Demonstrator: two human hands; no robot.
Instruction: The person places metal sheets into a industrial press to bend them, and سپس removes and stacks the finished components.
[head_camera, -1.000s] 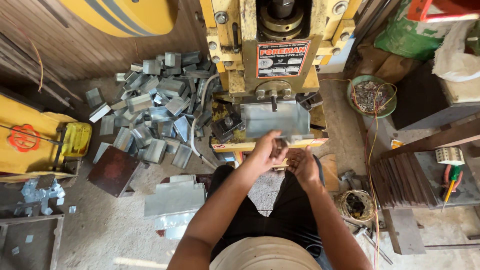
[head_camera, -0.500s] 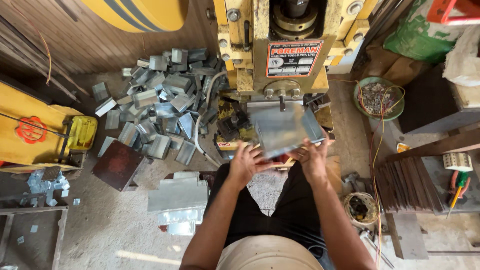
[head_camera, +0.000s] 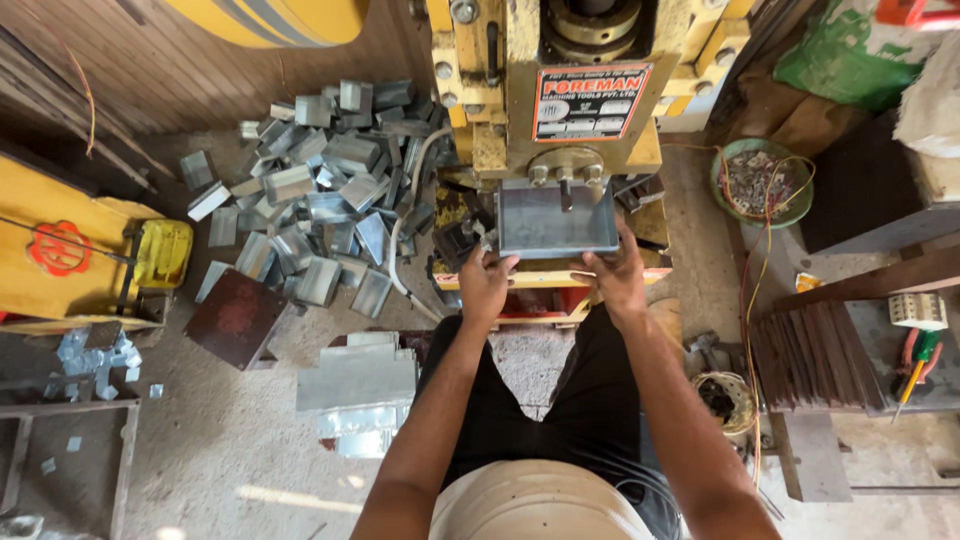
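Both arms extended, left hand (head_camera: 487, 284) and right hand (head_camera: 615, 276) gripping.

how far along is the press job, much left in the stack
Done: a large heap of bent metal pieces lies on the floor left of the yellow press. In hand: the left hand and right hand hold a flat metal sheet at its near corners on the press bed. Left: a stack of flat sheets sits by the left knee; its count cannot be told.
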